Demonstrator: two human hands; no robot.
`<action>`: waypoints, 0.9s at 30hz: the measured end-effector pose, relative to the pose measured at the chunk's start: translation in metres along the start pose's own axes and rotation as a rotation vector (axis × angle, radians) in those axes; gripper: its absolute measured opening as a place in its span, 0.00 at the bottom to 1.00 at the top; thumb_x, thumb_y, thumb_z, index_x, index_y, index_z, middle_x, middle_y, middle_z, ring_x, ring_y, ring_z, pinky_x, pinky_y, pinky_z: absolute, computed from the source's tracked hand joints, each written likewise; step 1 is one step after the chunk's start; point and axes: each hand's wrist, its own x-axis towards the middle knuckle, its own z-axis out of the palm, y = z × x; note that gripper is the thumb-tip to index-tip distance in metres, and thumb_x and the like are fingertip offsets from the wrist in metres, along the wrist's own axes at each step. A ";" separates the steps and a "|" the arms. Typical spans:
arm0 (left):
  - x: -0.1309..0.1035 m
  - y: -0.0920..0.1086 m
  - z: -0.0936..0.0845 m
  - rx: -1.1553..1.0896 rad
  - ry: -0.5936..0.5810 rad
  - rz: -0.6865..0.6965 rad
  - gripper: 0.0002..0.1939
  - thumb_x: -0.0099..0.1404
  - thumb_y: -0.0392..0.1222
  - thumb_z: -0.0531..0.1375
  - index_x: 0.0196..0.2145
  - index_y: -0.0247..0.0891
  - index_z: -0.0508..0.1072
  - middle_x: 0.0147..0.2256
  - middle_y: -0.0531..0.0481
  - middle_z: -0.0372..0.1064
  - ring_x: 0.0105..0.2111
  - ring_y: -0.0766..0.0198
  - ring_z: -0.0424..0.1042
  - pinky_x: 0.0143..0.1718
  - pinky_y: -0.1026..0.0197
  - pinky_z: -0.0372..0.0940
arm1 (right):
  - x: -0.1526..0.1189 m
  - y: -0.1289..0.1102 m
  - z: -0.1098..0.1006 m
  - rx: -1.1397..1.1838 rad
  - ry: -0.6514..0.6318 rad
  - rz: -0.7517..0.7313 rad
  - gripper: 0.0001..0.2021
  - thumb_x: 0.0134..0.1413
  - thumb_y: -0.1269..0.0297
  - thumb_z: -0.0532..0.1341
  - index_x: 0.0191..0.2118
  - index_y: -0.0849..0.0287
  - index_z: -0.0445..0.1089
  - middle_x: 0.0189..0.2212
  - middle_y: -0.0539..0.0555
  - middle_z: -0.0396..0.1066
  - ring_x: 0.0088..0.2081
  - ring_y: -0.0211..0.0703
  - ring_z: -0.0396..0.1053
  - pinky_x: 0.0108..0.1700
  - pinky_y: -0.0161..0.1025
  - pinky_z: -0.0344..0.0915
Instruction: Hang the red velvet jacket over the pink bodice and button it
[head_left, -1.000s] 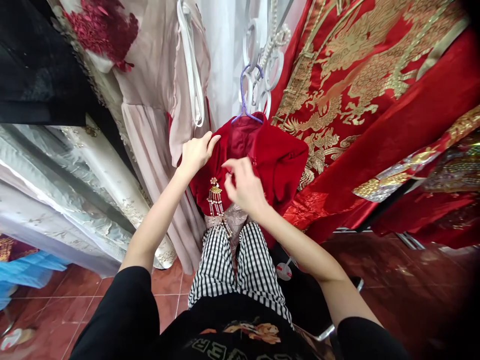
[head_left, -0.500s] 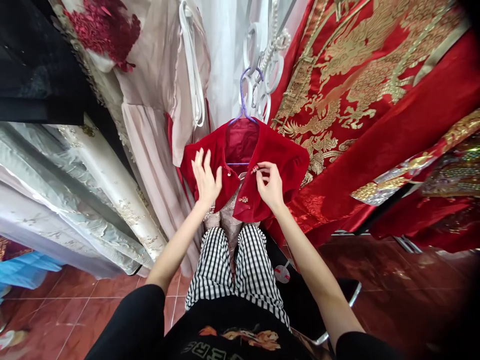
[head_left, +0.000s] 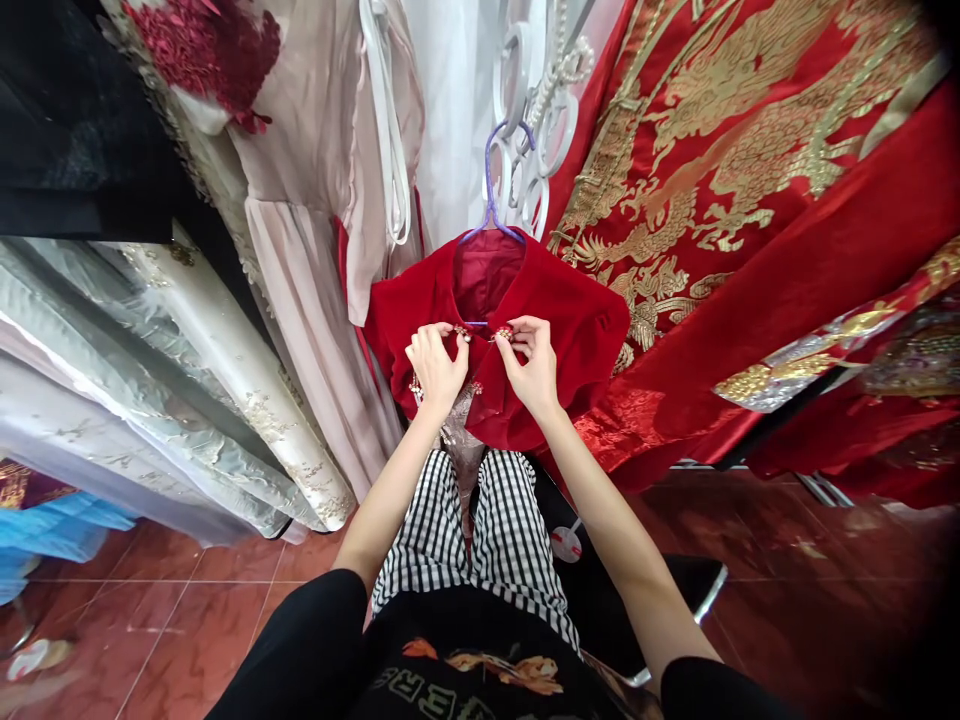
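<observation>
A short red velvet jacket hangs on a purple hanger in front of me. At its collar, my left hand pinches the left front edge by a small ornamental clasp. Facing it, my right hand grips the right front edge at a matching clasp. A small gap separates the two hands. Below them, another ornament shows on the jacket front, and pale shiny fabric hangs beneath.
Pale pink, white and grey gowns hang at the left. A red robe with gold dragons hangs at the right. White rings stand behind the hanger. A black seat is beside my legs.
My left hand has moved right and down from lying open on the jacket and now pinches its front edge. My right hand has shifted slightly; the two collar edges are closer together.
</observation>
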 end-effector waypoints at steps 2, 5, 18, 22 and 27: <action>-0.004 -0.002 -0.001 -0.035 0.016 0.034 0.13 0.69 0.50 0.56 0.45 0.39 0.66 0.46 0.40 0.71 0.49 0.50 0.68 0.55 0.47 0.58 | 0.001 -0.002 0.000 0.021 -0.030 -0.018 0.14 0.61 0.55 0.61 0.48 0.54 0.64 0.44 0.55 0.71 0.43 0.41 0.72 0.44 0.39 0.73; -0.007 0.007 0.003 -0.079 0.070 0.019 0.25 0.63 0.56 0.63 0.49 0.38 0.64 0.49 0.38 0.70 0.50 0.49 0.69 0.55 0.47 0.58 | 0.002 -0.005 0.001 0.060 -0.055 -0.028 0.12 0.62 0.55 0.60 0.48 0.54 0.67 0.46 0.55 0.71 0.44 0.40 0.72 0.44 0.39 0.73; -0.005 -0.001 0.009 -0.173 0.119 -0.051 0.12 0.72 0.44 0.50 0.50 0.40 0.64 0.49 0.38 0.70 0.49 0.54 0.71 0.54 0.51 0.63 | 0.000 0.000 -0.012 0.055 -0.079 0.013 0.12 0.62 0.53 0.60 0.46 0.53 0.69 0.44 0.55 0.72 0.43 0.41 0.73 0.42 0.38 0.74; 0.001 0.000 0.007 -0.192 0.095 -0.088 0.10 0.71 0.43 0.51 0.48 0.40 0.63 0.47 0.40 0.72 0.47 0.54 0.73 0.51 0.52 0.65 | 0.000 -0.004 0.000 0.093 -0.059 0.034 0.12 0.61 0.53 0.61 0.46 0.53 0.69 0.44 0.54 0.72 0.44 0.41 0.73 0.41 0.38 0.74; 0.014 0.003 0.008 -0.151 0.056 -0.119 0.13 0.66 0.39 0.58 0.47 0.39 0.62 0.44 0.42 0.72 0.43 0.55 0.74 0.50 0.52 0.66 | -0.002 -0.007 0.005 0.113 -0.063 0.033 0.12 0.61 0.55 0.61 0.46 0.54 0.69 0.44 0.54 0.73 0.43 0.40 0.73 0.40 0.36 0.73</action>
